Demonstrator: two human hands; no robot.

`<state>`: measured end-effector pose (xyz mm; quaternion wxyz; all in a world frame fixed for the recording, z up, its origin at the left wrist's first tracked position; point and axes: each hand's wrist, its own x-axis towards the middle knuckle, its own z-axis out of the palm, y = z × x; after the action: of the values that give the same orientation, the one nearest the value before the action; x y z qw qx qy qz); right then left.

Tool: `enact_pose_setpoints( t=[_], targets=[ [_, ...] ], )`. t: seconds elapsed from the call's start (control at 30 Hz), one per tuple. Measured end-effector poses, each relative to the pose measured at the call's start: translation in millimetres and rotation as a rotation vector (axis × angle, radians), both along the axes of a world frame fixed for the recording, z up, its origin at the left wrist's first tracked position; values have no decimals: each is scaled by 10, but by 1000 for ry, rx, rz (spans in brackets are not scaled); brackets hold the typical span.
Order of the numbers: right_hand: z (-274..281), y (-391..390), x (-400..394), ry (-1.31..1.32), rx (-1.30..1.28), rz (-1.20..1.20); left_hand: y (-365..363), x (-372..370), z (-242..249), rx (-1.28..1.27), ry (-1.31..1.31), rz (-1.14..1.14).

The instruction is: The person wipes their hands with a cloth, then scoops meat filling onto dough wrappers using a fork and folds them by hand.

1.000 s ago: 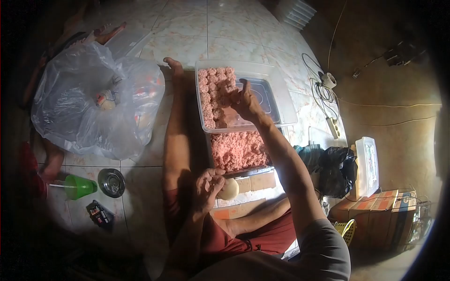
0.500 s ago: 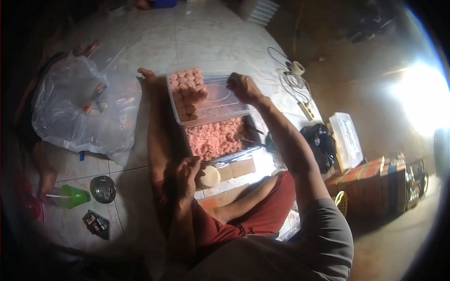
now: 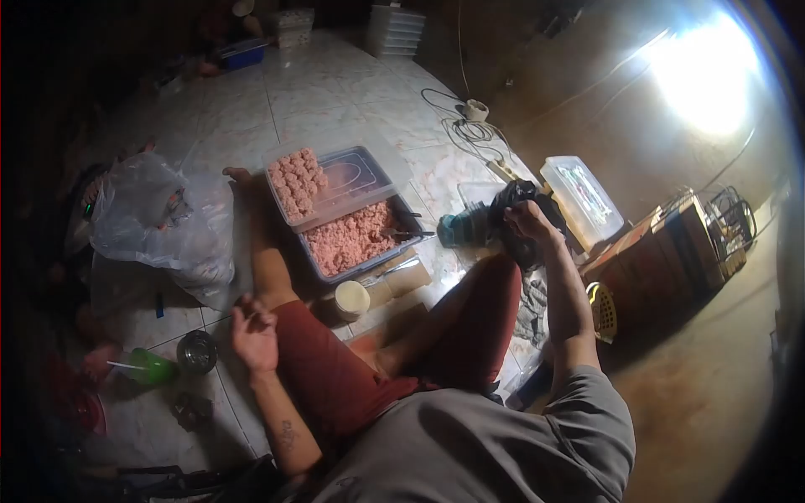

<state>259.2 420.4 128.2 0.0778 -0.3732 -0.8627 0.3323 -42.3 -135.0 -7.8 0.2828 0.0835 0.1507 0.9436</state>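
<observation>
My right hand: out over the black bag [image 3: 516,249], my right hand [image 3: 532,220] has its fingers curled in; I can't tell whether they pinch the plastic or only lie against it
My left hand: palm turned up near my left thigh, my left hand [image 3: 256,335] has its fingers loosely bent and a little apart, pinching nothing that I can see
Pink balls: packed in rows, the pink balls [image 3: 295,183] fill the left part of the clear container [image 3: 362,178], in front of me
Pink mince: a loose, lumpy mass, the pink mince [image 3: 344,239] lies in the dark tub [image 3: 369,267], whose far part is under the clear container
Utensils: the utensils [image 3: 411,233] lie at the right side of the dark tub, handles pointing outward
Pale pot: the round pale pot [image 3: 352,299] stands between my legs and the dark tub
Beside the black bag: the teal bundle [image 3: 461,228] on its left, the lidded box [image 3: 581,197] tilted on its right
Off to my left: the green cup [image 3: 153,366] with a white straw, next to the round dish [image 3: 197,352]
</observation>
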Motion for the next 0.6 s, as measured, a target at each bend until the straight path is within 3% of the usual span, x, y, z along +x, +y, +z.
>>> enact_pose_setpoints(
  t=[0.03,0.1,0.17,0.33,0.43,0.5,0.6],
  targets=[
    [-31,-40,162,22,-154,-180,-177,-45,26,33,43,7],
    [-300,105,398,-29,-155,-196,-448,-36,108,4,133,96],
    [-522,166,519,102,-203,-220,-642,-39,87,16,99,129],
    [-1005,403,182,32,8,-63,-713,175,273,79,68,69],
    [-1771,850,-351,52,445,-53,-574,325,416,168,10,-19],
    [-1492,592,-614,-312,166,-231,-460,344,422,227,26,-154],
    [-2040,584,-882,-487,180,-322,-210,319,349,187,-1,-231]
  ],
)
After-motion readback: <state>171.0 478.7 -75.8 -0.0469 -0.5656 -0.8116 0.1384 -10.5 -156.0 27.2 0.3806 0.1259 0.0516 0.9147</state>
